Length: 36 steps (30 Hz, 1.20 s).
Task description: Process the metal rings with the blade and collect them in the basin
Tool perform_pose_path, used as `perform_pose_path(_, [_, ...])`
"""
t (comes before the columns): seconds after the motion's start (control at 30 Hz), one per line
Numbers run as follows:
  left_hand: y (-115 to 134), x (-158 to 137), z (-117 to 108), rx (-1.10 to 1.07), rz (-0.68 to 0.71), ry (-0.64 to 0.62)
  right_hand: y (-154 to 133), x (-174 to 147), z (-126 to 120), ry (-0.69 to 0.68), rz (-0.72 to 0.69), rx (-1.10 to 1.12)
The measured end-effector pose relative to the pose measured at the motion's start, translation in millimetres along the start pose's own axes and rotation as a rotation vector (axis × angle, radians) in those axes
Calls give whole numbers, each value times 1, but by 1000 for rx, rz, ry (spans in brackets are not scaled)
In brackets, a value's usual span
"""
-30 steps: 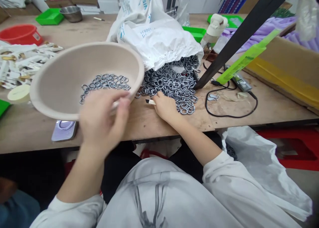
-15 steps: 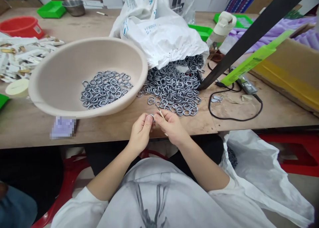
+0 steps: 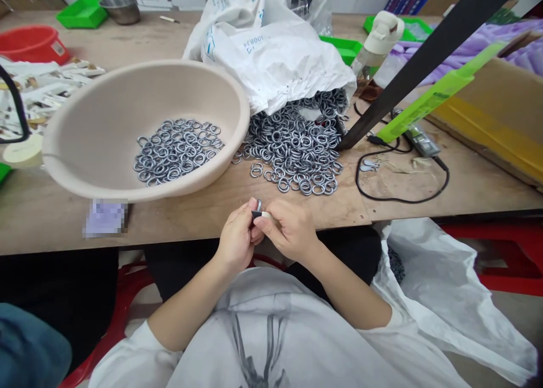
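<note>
Near the table's front edge, my left hand [image 3: 238,232] pinches a grey ring [image 3: 259,205] between thumb and fingers. Beside it, my right hand [image 3: 292,228] is closed around a small knife [image 3: 267,216] with a pale handle and a dark, flat blade. The blade lies close against the ring; my fingers partly hide whether they touch. Past my hands lies a heap of grey rings [image 3: 297,150], spilling from a white sack [image 3: 280,60]. On the left, a wide beige basin [image 3: 106,88] contains more rings [image 3: 178,150].
A dark slanted post [image 3: 407,82] with a lime-green strip [image 3: 441,99] rises right of the heap. Near it are a black cable [image 3: 401,200], a bottle [image 3: 377,43] and a cardboard box [image 3: 500,111]. White pieces [image 3: 55,85] lie far left. A white bag [image 3: 445,275] hangs at right.
My hands have moved slightly down toward the table edge. The knife has turned, so its dark blade now points left at the ring. A dark curved object has appeared at far left.
</note>
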<state>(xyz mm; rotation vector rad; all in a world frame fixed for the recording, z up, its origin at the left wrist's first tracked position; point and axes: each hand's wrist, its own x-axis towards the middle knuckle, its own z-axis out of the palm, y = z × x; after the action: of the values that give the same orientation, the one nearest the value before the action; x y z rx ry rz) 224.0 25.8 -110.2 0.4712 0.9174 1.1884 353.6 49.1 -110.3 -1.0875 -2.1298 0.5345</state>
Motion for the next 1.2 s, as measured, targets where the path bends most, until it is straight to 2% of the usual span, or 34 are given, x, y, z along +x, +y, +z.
perform_pose_path(0.23, [-5, 1, -3, -4, 2, 19, 3, -2, 6, -29, 0, 40])
perform_pose_path(0.3, [-4, 0, -4, 25, 13, 1, 12, 1, 7, -11, 72, 93])
perform_pose_path(0.4, [-3, -5, -4, 81, 26, -72, 28, 7, 4, 138, 274, 142])
perform_pose_path(0.47, [-3, -6, -5, 93, 20, -95, 34, 10, 3, 203, 345, 189])
perform_pose_path(0.57, [-2, -3, -8, 80, 16, -53, 29, 15, 6, 53, 241, 371])
perform_pose_path(0.63, [-2, 0, -12, 82, 26, -38, 25, 23, 8, -47, 211, 384])
perform_pose_path(0.7, [-1, 1, -18, 98, 41, -46, 25, 37, 9, -52, 248, 207])
perform_pose_path(0.77, [1, 1, -25, 128, 56, -52, 29, 54, 8, -51, 273, -77])
perform_pose_path(0.83, [5, 1, -32, 149, 67, -40, 33, 70, 9, -130, 262, -332])
perform_pose_path(0.9, [10, 2, -38, 141, 81, -11, 35, 80, 11, -221, 253, -489])
perform_pose_path(0.97, [16, 4, -42, 108, 103, 28, 36, 84, 11, -237, 265, -542])
perform_pose_path(1.03, [22, 6, -43, 75, 101, 60, 35, 80, 10, -174, 271, -445])
perform_pose_path(1.07, [24, 8, -43, 60, 85, 66, 33, 75, 8, -137, 265, -321])
perform_pose_path(1.13, [24, 10, -40, 32, 34, 45, 29, 63, 6, -109, 241, 57])
perform_pose_path(1.2, [21, 11, -34, 17, -1, -5, 21, 48, 6, -136, 243, 440])
